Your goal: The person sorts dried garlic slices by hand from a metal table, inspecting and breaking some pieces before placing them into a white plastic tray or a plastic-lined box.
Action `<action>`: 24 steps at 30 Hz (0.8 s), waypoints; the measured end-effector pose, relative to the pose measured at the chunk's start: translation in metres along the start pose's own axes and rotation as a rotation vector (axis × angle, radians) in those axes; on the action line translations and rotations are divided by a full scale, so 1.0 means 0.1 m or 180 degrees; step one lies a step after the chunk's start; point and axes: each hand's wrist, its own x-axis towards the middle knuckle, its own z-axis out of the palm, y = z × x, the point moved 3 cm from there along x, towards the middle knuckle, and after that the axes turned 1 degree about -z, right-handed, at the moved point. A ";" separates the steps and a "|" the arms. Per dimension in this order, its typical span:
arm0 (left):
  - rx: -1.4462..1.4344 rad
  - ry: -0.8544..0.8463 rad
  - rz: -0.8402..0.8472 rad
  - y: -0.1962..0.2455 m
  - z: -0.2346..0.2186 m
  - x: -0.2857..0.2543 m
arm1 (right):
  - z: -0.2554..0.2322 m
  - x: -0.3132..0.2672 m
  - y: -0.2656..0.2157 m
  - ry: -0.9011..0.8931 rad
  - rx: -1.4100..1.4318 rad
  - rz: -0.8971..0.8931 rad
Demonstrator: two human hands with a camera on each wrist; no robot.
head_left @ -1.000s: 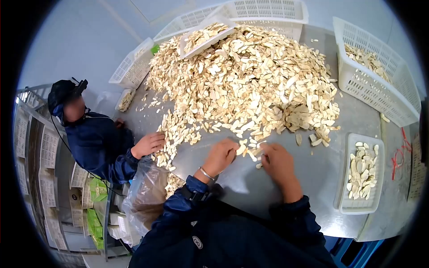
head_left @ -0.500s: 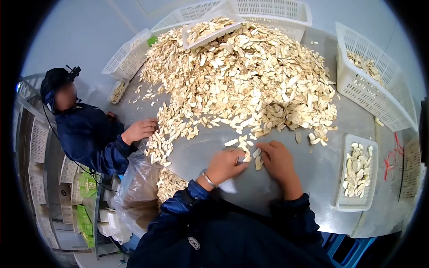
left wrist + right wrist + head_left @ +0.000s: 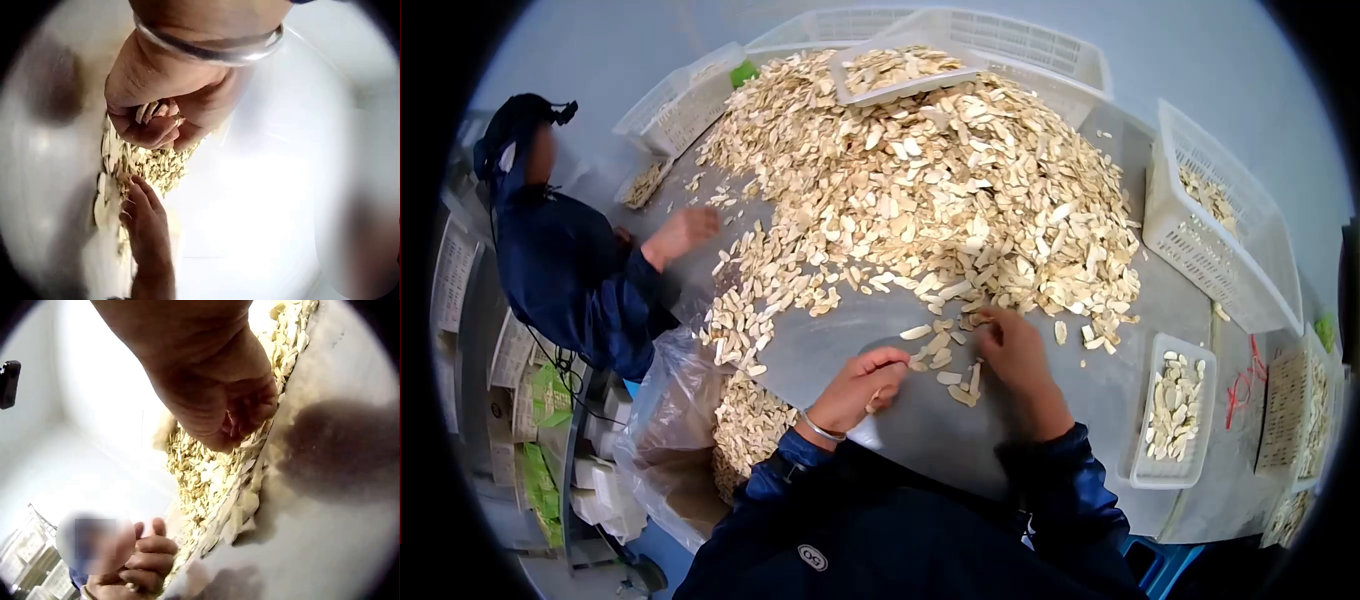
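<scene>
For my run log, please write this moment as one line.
left hand: grips pale slices | right hand: fingers at big slice pile's edge | surface: grey table | near right: small white tray

food-sorting workshop | steel table [image 3: 1040, 420] | slice heap [image 3: 930, 190] | white crates [image 3: 1230, 250]

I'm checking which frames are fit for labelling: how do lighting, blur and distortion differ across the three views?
Head view: fisheye, dark corners, even light, the pile of slices sharp. Left wrist view: table glares to white, left hand close, edges soft and blurred. Right wrist view: right hand fills the top, its dark shadow falls on the table, background washed out.
</scene>
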 end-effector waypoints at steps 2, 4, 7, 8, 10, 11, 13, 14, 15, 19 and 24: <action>-0.0754 -0.0225 -0.0120 -0.05 -0.01 0.02 | 0.04 0.10 -0.05 -0.0027 -0.0514 -0.0066; -0.1194 -0.0447 -0.0181 -0.05 0.02 0.07 | 0.13 0.15 -0.11 -0.0038 -0.0819 -0.0492; -0.1502 -0.0821 -0.0280 -0.14 0.04 0.17 | 0.21 0.22 -0.30 -0.0970 -0.0170 -0.0110; -0.1626 -0.1018 -0.0298 -0.20 0.04 0.22 | 0.23 0.28 -0.34 -0.1192 -0.0039 0.0061; -0.1860 -0.1407 -0.0322 -0.30 0.06 0.28 | 0.22 0.45 -0.33 -0.0384 -0.0321 -0.0274; -0.1903 -0.1433 -0.0402 -0.33 0.08 0.28 | 0.24 0.54 -0.26 -0.0106 -0.0445 -0.0516; -0.1944 -0.1661 -0.0483 -0.43 0.10 0.27 | 0.28 0.73 -0.22 0.0024 -0.0729 -0.0752; -0.1963 -0.1776 -0.0523 -0.46 0.10 0.28 | 0.32 0.77 -0.22 0.0099 -0.1093 -0.1028; -0.1801 -0.1803 -0.0503 -0.44 0.13 0.25 | 0.35 0.79 -0.26 0.0174 -0.1454 -0.1305; -0.1552 -0.1916 -0.0553 -0.41 0.13 0.20 | 0.53 0.79 -0.35 -0.0953 -0.0903 -0.0731; -0.1533 -0.1938 -0.0600 -0.43 0.16 0.20 | 0.42 0.89 -0.42 -0.0426 -0.0839 -0.0550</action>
